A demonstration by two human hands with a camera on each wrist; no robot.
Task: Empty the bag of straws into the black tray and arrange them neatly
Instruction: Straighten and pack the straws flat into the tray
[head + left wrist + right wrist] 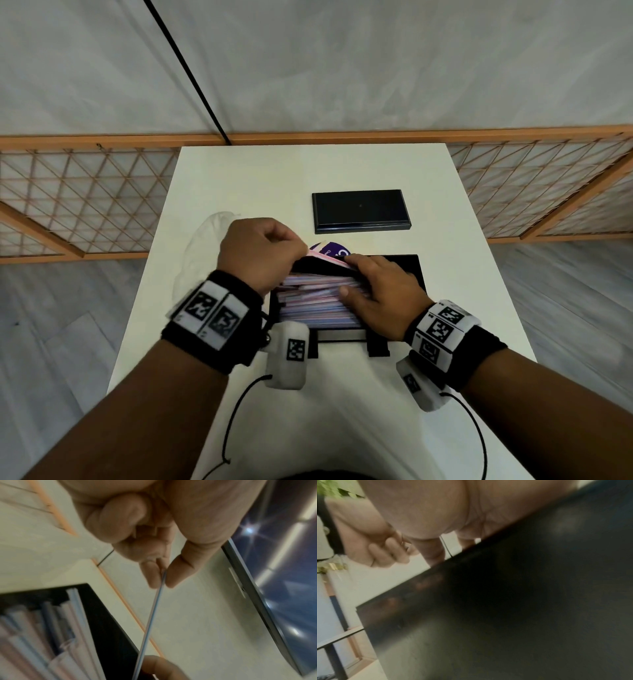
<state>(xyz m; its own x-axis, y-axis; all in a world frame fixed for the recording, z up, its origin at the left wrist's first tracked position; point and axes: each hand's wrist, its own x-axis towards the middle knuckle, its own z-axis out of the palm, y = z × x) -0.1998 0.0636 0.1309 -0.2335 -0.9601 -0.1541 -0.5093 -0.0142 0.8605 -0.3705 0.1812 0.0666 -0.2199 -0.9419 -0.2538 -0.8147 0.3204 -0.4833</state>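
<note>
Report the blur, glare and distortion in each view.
Head view: wide-angle bending of the table edges, left hand slightly smeared. Left wrist view: soft focus, starburst glare on the glossy dark lid, the pinched straw fairly sharp. Right wrist view: heavily blurred, the black tray filling it dark, faint sheen.

Three views: one overhead, two close at the wrists.
Head camera looks down at the table (pixel 239 178); both wrist cameras share the tray (pixel 106 615).

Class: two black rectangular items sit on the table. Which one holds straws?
The near black tray, under both hands, holds the straws; the far black lid holds none.
</note>
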